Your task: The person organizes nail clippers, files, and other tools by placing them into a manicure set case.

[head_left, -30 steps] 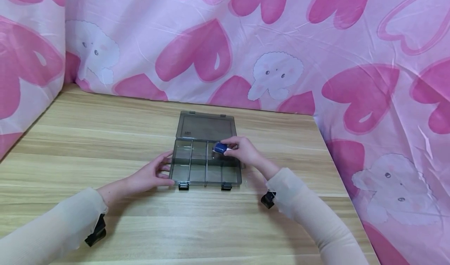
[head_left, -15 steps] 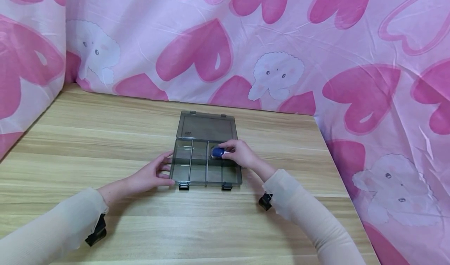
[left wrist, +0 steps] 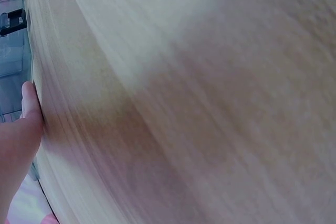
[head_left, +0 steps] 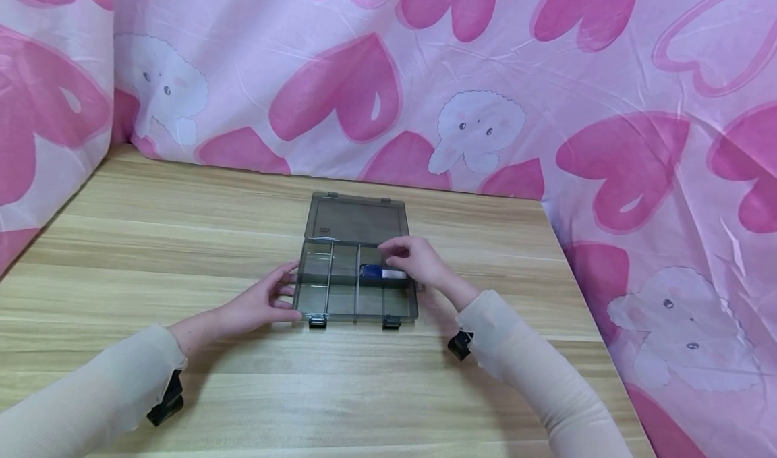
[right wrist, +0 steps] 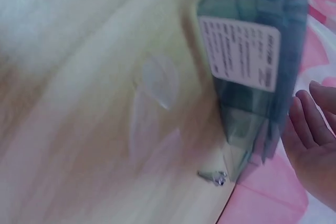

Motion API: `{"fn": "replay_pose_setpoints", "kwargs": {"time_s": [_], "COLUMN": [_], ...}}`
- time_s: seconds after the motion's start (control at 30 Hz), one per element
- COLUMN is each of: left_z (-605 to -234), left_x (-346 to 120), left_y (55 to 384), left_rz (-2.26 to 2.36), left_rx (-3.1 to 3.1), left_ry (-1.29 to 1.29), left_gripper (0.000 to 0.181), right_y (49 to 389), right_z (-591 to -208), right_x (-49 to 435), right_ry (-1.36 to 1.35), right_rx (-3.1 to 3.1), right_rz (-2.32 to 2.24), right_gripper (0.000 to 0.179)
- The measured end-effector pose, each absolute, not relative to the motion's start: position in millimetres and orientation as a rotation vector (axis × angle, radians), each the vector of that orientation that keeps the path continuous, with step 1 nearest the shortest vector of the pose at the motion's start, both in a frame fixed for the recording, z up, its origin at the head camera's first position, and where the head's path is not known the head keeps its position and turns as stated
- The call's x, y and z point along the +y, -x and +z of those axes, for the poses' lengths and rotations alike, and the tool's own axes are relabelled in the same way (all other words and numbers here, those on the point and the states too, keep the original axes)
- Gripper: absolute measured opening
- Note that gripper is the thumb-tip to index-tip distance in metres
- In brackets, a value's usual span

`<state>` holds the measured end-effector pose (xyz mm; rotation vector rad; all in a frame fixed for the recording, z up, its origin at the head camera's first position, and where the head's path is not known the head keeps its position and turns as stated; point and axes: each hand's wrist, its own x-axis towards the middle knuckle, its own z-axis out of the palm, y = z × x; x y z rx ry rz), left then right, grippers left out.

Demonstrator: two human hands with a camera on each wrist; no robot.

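A smoky transparent divided box (head_left: pixel 342 301) lies with its lid (head_left: pixel 358 218) folded back. My left hand (head_left: pixel 264 303) rests against its left wall, fingers extended along the side and thumb by the front corner; part of that hand (left wrist: pixel 18 137) shows in the left wrist view. A small blue-and-white object (head_left: pixel 371 271), kind unclear, lies in the rear right compartment. Just above it my right hand (head_left: pixel 420 261) hovers with thumb and fingertips apart, holding nothing. In the right wrist view this hand (right wrist: pixel 315 145) is beyond the box's label side.
Two black latches, one of them the left latch (head_left: pixel 317 322), stick out at the box's front. Clear petal-shaped pieces (right wrist: pixel 144 124) and a small metallic object (right wrist: pixel 212 177) lie on the table right of the box. A pink heart-print cloth (head_left: pixel 473 67) hangs behind.
My right hand has lowered the blue-and-white object into the rear right compartment and let it go. My left hand and the box have stayed in place.
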<state>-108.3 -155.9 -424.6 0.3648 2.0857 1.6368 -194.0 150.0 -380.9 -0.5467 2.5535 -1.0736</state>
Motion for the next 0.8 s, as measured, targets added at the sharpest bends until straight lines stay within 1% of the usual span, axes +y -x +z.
{"fn": "replay_pose_setpoints", "kwargs": {"time_s": [0.33, 0.8], "left_z": [-424, -425], "left_x": [-156, -156], "left_y": [109, 109], "left_rz": [1.628, 1.616], "left_rx": [2.089, 2.096], "left_ry": [-0.363, -0.364], "left_gripper": [0.102, 0.102], "right_y": [200, 203], "right_z": [-367, -382], "right_x": [174, 201], "right_ry": [0.425, 0.277], "right_rx": [2.598, 2.719], "right_rz": [-1.242, -1.314], "right_gripper": [0.032, 0.038]}}
